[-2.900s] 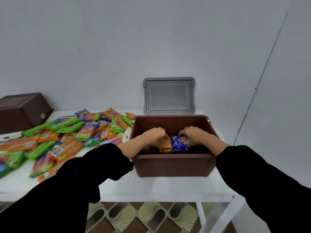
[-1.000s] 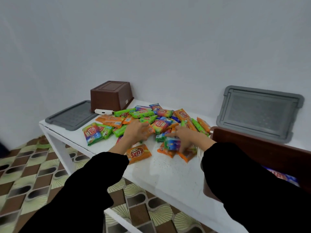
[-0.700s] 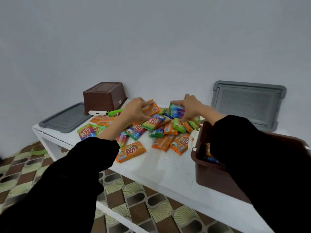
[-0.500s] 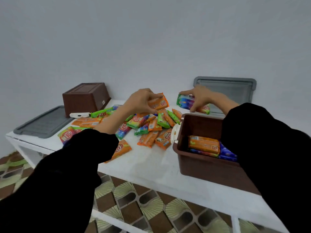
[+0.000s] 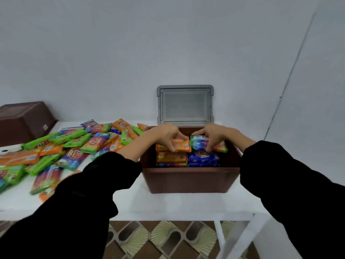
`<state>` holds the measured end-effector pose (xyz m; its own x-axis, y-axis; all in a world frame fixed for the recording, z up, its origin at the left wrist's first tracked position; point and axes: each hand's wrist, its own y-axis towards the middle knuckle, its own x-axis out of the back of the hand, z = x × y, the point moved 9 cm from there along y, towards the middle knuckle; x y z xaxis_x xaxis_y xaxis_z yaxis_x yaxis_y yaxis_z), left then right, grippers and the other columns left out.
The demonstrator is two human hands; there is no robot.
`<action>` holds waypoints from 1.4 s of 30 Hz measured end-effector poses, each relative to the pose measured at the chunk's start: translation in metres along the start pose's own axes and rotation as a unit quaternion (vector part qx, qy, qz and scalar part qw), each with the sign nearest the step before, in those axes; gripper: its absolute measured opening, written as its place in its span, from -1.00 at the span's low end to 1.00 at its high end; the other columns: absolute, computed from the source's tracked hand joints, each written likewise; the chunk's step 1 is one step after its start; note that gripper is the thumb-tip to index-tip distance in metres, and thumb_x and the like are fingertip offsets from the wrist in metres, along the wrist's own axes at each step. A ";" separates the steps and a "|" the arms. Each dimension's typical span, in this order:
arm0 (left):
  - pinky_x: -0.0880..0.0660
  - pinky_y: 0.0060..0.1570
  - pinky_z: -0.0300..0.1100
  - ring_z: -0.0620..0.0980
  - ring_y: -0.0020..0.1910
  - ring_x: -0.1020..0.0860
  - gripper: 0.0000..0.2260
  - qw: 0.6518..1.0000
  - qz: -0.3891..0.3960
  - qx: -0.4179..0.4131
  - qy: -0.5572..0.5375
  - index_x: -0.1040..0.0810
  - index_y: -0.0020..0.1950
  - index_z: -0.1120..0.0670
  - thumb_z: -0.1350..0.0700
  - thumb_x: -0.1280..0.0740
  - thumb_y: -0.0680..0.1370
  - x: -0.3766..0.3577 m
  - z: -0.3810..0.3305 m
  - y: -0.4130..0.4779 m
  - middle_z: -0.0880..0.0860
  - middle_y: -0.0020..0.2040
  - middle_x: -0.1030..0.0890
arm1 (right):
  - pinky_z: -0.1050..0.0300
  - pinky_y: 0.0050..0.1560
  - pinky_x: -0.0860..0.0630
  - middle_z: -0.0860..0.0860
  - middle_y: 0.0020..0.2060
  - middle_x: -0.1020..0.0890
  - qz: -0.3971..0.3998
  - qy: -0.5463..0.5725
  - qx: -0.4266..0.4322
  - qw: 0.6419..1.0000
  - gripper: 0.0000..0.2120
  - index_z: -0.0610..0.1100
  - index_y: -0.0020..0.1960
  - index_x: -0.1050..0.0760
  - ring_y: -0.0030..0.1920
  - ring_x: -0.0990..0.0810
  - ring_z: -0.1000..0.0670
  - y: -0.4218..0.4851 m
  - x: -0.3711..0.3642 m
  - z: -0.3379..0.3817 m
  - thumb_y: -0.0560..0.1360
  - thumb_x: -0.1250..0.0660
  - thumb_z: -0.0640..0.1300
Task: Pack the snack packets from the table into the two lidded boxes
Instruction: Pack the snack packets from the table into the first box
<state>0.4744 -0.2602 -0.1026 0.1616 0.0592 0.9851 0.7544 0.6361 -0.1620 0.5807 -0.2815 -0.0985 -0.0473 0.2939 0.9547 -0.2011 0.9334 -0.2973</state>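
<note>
Left hand (image 5: pixel 166 136): fingers curled over an orange packet (image 5: pixel 182 145), pinching it across its width above the left half of the open brown box (image 5: pixel 188 181).
Right hand (image 5: pixel 214 135): fingertips grip a blue-green packet (image 5: pixel 199 143) the same way over the right half. A second, orange-edged wrapper seems to sit under it, but blur makes that unsure.
Already packed: an orange stack (image 5: pixel 171 157) on the left and a blue stack (image 5: pixel 203 158) on the right, lying flat and filling the box partway.
Loose pile (image 5: pixel 74 144): many packets are spread over the table (image 5: pixel 177 204), left of the box.
Second box (image 5: pixel 24 120): upside down at the far left.
Grey lid (image 5: pixel 184 105): leaning on the wall just behind the open box.
Handling: the packets look light, with thin, glossy film that likely slides and crinkles, and contents that could crush.
Where to hold: across the flat middle with fingertips and a gentle pinch, then lay each one flat on its stack.
</note>
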 end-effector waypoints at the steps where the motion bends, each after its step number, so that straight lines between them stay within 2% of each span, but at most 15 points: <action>1: -0.38 0.09 -0.15 0.06 0.11 -0.46 -0.40 1.000 0.014 0.000 0.010 -0.32 0.43 -0.11 -0.03 -0.43 0.41 -0.009 -0.001 0.003 0.11 0.18 -0.50 | 0.12 0.04 -0.35 -0.08 0.17 -0.47 -0.003 -0.006 -0.001 1.000 -0.19 0.14 0.46 -0.18 0.10 -0.43 -0.07 0.001 -0.006 0.001 0.32 -0.49 -0.03; 4: -0.38 0.14 -0.11 0.08 0.18 -0.44 -0.39 0.999 0.040 0.001 0.015 -0.32 0.43 -0.08 0.03 -0.43 0.41 -0.034 -0.002 0.005 0.12 0.25 -0.45 | 0.01 0.15 -0.38 -0.09 0.16 -0.39 -0.020 -0.032 -0.008 0.999 -0.19 0.13 0.46 -0.16 0.22 -0.38 -0.12 0.007 -0.021 0.007 0.32 -0.49 -0.01; 7: -0.38 0.19 -0.09 0.07 0.23 -0.40 -0.40 0.999 0.037 -0.008 0.017 -0.33 0.43 -0.03 0.04 -0.43 0.41 -0.041 -0.002 0.005 0.11 0.28 -0.38 | 0.05 0.11 -0.41 -0.08 0.25 -0.42 -0.043 -0.033 -0.002 0.999 -0.27 0.04 0.42 -0.25 0.26 -0.40 -0.10 0.010 -0.031 0.012 0.33 -0.49 -0.07; 10: -0.38 0.18 -0.11 0.04 0.22 -0.39 -0.43 0.999 0.013 -0.015 0.031 -0.38 0.40 0.00 0.02 -0.44 0.41 -0.037 -0.002 0.007 0.09 0.28 -0.36 | 0.11 0.01 -0.40 -0.05 0.25 -0.48 -0.042 0.002 0.000 0.999 -0.37 0.00 0.35 -0.36 0.24 -0.45 -0.07 0.012 -0.030 0.007 0.33 -0.49 -0.12; 14: -0.40 0.16 -0.08 0.06 0.18 -0.43 -0.44 1.000 0.012 -0.005 0.007 -0.38 0.40 0.01 0.03 -0.44 0.42 -0.038 0.002 0.007 0.10 0.23 -0.42 | 0.13 -0.02 -0.40 -0.03 0.21 -0.51 -0.050 0.017 -0.007 0.999 -0.43 -0.02 0.28 -0.42 0.21 -0.47 -0.05 0.014 -0.029 0.003 0.32 -0.51 -0.11; 20: -0.40 0.18 -0.08 0.04 0.19 -0.43 -0.48 1.000 0.013 0.010 -0.014 -0.42 0.37 0.03 -0.01 -0.42 0.44 -0.036 0.005 0.003 0.09 0.22 -0.46 | 0.10 0.06 -0.44 -0.05 0.19 -0.54 -0.045 0.061 -0.013 0.997 -0.48 -0.04 0.25 -0.47 0.18 -0.50 -0.06 0.015 -0.029 0.001 0.33 -0.50 -0.02; 22: -0.43 0.15 -0.10 0.03 0.15 -0.48 -0.56 0.998 -0.032 0.017 -0.054 -0.48 0.31 0.06 -0.04 -0.38 0.47 -0.020 0.010 -0.004 0.10 0.19 -0.51 | 0.13 0.04 -0.42 -0.07 0.14 -0.58 -0.062 0.114 -0.007 0.991 -0.54 -0.06 0.21 -0.51 0.13 -0.54 -0.05 0.015 -0.017 0.002 0.35 -0.48 0.01; 25: -0.47 0.01 -0.18 0.04 0.04 -0.56 -0.70 0.978 -0.153 0.038 -0.133 -0.57 0.21 0.12 0.04 -0.35 0.51 0.022 0.029 -0.028 0.14 0.09 -0.58 | 0.17 0.01 -0.39 -0.09 0.08 -0.61 -0.121 0.162 0.016 0.979 -0.60 -0.10 0.20 -0.52 0.08 -0.56 -0.04 0.015 0.014 0.018 0.40 -0.44 -0.03; 29: -0.46 -0.01 -0.22 0.03 -0.02 -0.59 -0.77 0.962 -0.209 0.104 -0.141 -0.60 0.15 0.14 0.12 -0.32 0.53 0.058 0.070 -0.077 0.16 0.05 -0.60 | 0.14 0.07 -0.41 -0.11 0.08 -0.62 -0.168 0.175 0.071 0.968 -0.57 -0.12 0.25 -0.49 0.09 -0.57 -0.08 0.026 0.058 0.070 0.41 -0.43 -0.08; 33: -0.45 0.00 -0.22 0.02 -0.01 -0.60 -0.79 0.938 -0.238 0.204 -0.149 -0.60 0.15 0.13 0.13 -0.30 0.54 0.063 0.119 -0.144 0.14 0.04 -0.61 | 0.15 0.01 -0.40 -0.11 0.03 -0.63 -0.192 0.164 0.146 0.957 -0.57 -0.08 0.24 -0.50 0.05 -0.59 -0.08 0.041 0.083 0.146 0.39 -0.45 -0.09; 37: -0.40 -0.02 -0.23 0.05 0.01 -0.59 -0.77 0.917 -0.200 0.317 -0.136 -0.60 0.14 0.13 0.12 -0.32 0.52 0.027 0.166 -0.215 0.15 0.05 -0.63 | 0.08 0.07 -0.47 -0.11 0.04 -0.63 -0.175 0.151 0.209 0.950 -0.59 -0.07 0.23 -0.51 0.06 -0.58 -0.09 0.056 0.079 0.228 0.40 -0.44 -0.12; 39: -0.39 -0.01 -0.23 0.08 0.05 -0.58 -0.77 0.905 -0.168 0.360 -0.149 -0.60 0.15 0.15 0.14 -0.34 0.51 0.001 0.182 -0.251 0.15 0.08 -0.63 | 0.07 0.08 -0.45 -0.12 0.07 -0.61 -0.154 0.126 0.241 0.950 -0.56 -0.08 0.27 -0.48 0.11 -0.56 -0.11 0.064 0.066 0.267 0.41 -0.42 -0.12; 42: -0.37 -0.07 -0.25 0.08 0.07 -0.57 -0.73 0.887 -0.113 0.406 -0.187 -0.58 0.18 0.13 0.13 -0.36 0.50 -0.046 0.191 -0.299 0.14 0.10 -0.62 | 0.17 -0.05 -0.36 -0.12 0.14 -0.56 -0.115 0.066 0.271 0.953 -0.49 -0.06 0.36 -0.38 0.22 -0.49 -0.13 0.076 0.036 0.314 0.43 -0.38 -0.10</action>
<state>0.1193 -0.3061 -0.0882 -0.2715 0.0142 0.9623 0.0081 0.9999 -0.0124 0.2567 -0.2648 -0.0817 0.1762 0.1508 0.9727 -0.6683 0.7439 0.0058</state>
